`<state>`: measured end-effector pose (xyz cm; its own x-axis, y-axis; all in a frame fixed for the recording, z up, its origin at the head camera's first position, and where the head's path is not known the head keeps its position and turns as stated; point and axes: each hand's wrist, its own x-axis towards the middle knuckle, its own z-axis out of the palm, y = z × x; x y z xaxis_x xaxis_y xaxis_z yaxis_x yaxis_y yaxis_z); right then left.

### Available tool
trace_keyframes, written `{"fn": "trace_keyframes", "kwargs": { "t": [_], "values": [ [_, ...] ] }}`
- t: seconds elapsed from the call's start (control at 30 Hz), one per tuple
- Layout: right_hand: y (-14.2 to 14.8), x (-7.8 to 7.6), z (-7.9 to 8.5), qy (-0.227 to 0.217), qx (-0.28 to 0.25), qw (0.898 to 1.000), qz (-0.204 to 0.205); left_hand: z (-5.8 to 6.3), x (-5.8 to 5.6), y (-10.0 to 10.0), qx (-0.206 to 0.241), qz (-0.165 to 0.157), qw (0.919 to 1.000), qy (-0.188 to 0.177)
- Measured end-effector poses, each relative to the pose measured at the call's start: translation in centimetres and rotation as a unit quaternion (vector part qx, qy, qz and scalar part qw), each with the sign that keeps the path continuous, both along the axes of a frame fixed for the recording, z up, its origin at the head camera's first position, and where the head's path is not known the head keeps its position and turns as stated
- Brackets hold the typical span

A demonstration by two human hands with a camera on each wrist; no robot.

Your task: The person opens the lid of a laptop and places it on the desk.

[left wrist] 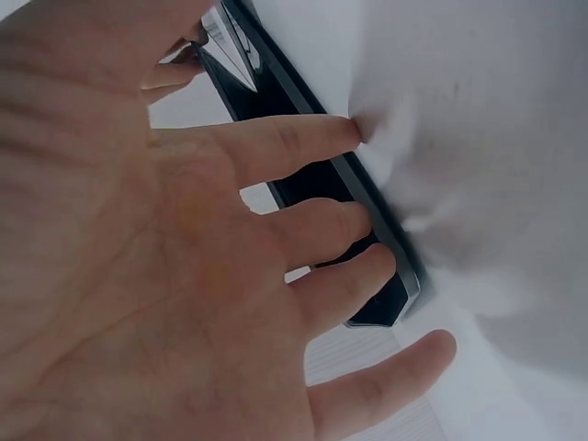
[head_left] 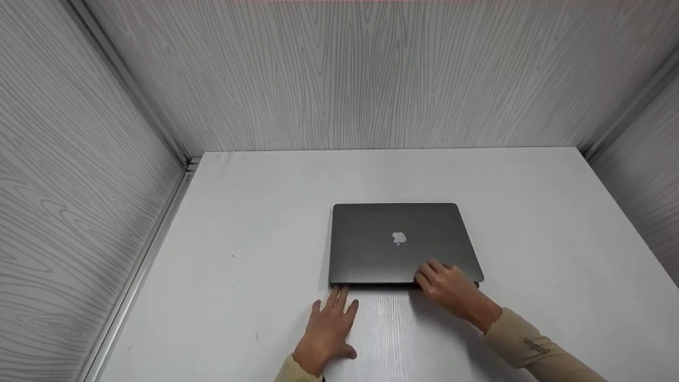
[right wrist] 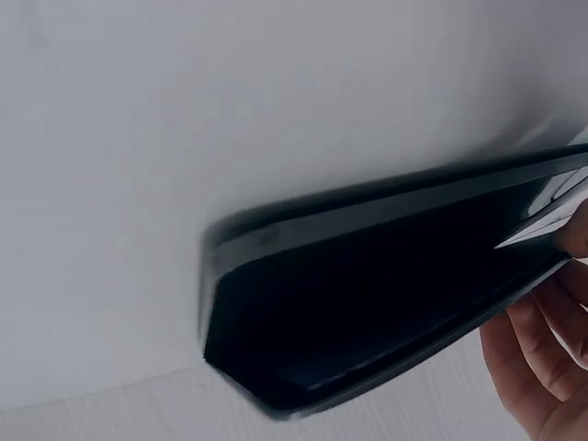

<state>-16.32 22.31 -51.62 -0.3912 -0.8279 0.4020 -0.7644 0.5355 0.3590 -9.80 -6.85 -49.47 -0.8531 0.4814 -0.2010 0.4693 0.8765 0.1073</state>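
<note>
A grey laptop [head_left: 371,241] with a white apple logo lies on the white table, its lid raised a little along the near edge. My right hand [head_left: 448,289] pinches that lid edge right of its middle. In the right wrist view, the fingers [right wrist: 528,354] lie on the lid's outside, with a dark wedge-shaped gap [right wrist: 367,294] between lid and base. My left hand [head_left: 329,326] has its fingers spread, and its fingertips reach the laptop's near left edge. The left wrist view shows these straight fingers [left wrist: 340,289] in front of the slightly parted laptop [left wrist: 322,184].
The white table [head_left: 254,212] extends around the laptop on every side. A grey wood-grain panel [head_left: 339,79] stands behind it, with similar panels at the left [head_left: 69,185] and right [head_left: 647,148].
</note>
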Motion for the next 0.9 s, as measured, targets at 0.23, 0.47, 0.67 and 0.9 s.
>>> {"fn": "trace_keyframes", "kwargs": {
  "t": [0.23, 0.47, 0.67, 0.9],
  "values": [
    [2.1, 0.0, 0.1, 0.016, -0.001, 1.000, 0.004, -0.2, -0.3, 0.0, 0.003, 0.004, 0.9990, 0.044],
    [4.1, 0.0, 0.4, 0.023, -0.008, 0.999, 0.023, -0.3, -0.6, 0.0, -0.008, 0.000, 0.9958, 0.091],
    [6.0, 0.3, 0.4, 0.014, -0.038, 0.999, 0.022, -0.5, -0.8, -0.1, 0.002, 0.000, 0.9918, 0.128],
    [8.6, 0.9, -0.4, 0.029, -0.074, 0.997, 0.009, -0.7, -0.6, -0.1, 0.020, 0.007, 0.9899, 0.140]
  ]
}}
